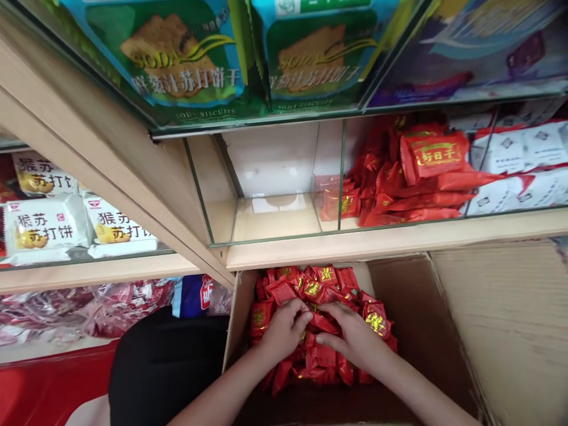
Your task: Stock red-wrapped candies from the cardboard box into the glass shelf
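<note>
A cardboard box (417, 331) stands open below the shelf, with many small red wrapped snack packets (322, 357) heaped inside, their labels gold. Both of my hands reach down into this heap. My left hand (286, 328) has its fingers curled, thumb near the index finger, around red packets at the middle of the pile. Facing it, my right hand (352, 334) bends its fingers and thumb around a red packet (323, 323) lying between the two hands. Other packets partly hide the fingertips.
Above the box, a glass-fronted shelf compartment (275, 228) holds a few red packets (339, 198) beside a divider, then a stack of larger red packets (435, 157) and white packs (510, 148). Green soda biscuit bags (181, 65) stand higher. A wooden upright (119, 148) separates white biscuit packs (47, 228).
</note>
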Tool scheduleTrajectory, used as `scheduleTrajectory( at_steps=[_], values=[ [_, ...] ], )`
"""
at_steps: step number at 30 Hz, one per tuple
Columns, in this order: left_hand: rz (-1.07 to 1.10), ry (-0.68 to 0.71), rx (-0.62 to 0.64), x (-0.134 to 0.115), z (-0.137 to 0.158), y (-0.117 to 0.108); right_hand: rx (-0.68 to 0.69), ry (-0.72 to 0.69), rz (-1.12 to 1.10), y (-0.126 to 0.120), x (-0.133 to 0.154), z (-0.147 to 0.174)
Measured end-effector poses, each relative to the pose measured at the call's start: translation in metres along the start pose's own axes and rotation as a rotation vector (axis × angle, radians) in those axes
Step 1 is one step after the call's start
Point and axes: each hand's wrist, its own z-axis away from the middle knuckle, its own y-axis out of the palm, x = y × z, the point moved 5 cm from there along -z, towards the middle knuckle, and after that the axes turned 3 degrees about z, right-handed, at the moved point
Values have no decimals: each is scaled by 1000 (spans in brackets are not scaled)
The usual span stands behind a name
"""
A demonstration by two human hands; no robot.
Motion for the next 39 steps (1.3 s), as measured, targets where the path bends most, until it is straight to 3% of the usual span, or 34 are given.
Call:
scheduleTrajectory(
  at_steps=[4,8,12,15,18,20,23,26,28,32,35,37,39],
  values=[
    [259,-65,-83,-5,0,-9,1,57,-401,16,-8,-6],
    [477,-135,-55,-4,0,-9,-34,111,-644,17,-2,-1],
    [642,-196,-82,-4,1,-9,-110,72,-596,17,-6,1],
    [802,-253,-7,-7,3,-5,-228,-53,-389,13,-7,3],
    [913,-295,49,-8,6,-3,-222,-140,-304,15,-6,5],
    [935,-281,35,-8,5,-4,-244,-105,-355,14,-7,4],
    [947,-253,16,-8,4,-5,-318,69,-577,12,-16,2],
    [943,-268,-13,-6,4,-3,-150,170,-874,20,-18,-3],
    [920,-279,-27,-5,5,-2,-75,167,-942,23,-16,-5],
    [842,-258,-14,-3,7,2,-142,176,-895,27,-19,-7],
    [817,-221,9,-5,7,1,-108,157,-758,24,-14,-7],
    [818,-183,29,-8,7,-2,-34,123,-620,10,-2,-2],
    [834,-160,47,-11,7,-6,14,80,-463,-19,15,10]
  ],
)
